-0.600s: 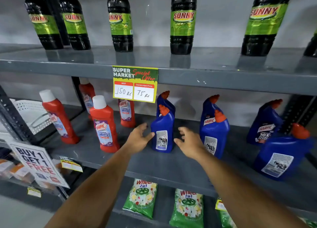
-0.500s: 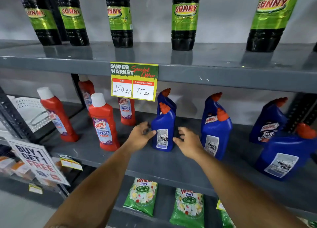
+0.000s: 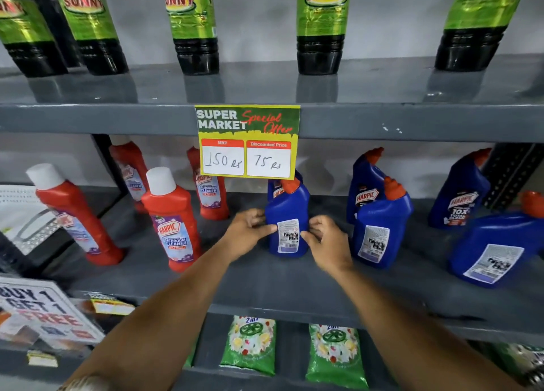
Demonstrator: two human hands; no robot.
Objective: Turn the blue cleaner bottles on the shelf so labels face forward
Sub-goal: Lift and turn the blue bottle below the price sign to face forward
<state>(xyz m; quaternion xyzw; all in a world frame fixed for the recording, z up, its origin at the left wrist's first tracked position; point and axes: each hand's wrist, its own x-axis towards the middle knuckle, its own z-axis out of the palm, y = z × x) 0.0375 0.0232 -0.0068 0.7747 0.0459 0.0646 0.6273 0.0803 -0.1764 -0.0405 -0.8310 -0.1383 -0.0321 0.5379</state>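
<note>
Several blue cleaner bottles with orange caps stand on the grey middle shelf (image 3: 294, 284). The front-centre blue bottle (image 3: 288, 211) shows its white back label toward me. My left hand (image 3: 250, 231) grips its left side and my right hand (image 3: 325, 240) grips its right side. Just behind it another blue bottle (image 3: 273, 189) is partly hidden by the price sign. To the right, a blue bottle (image 3: 379, 228) shows its back label, with one (image 3: 365, 184) behind it showing the front label. Further right stands a front-facing bottle (image 3: 459, 196) and a back-facing one (image 3: 497, 243).
Red bathroom cleaner bottles (image 3: 170, 217) fill the shelf's left half. A yellow price sign (image 3: 247, 142) hangs from the upper shelf edge. Dark bottles with green labels (image 3: 321, 25) line the top shelf. Green packets (image 3: 253, 346) lie below. A promotion sign (image 3: 44, 311) sits lower left.
Both hands have closed in from either side and taken hold of the front-centre blue bottle. The camera has moved closer to the shelf.
</note>
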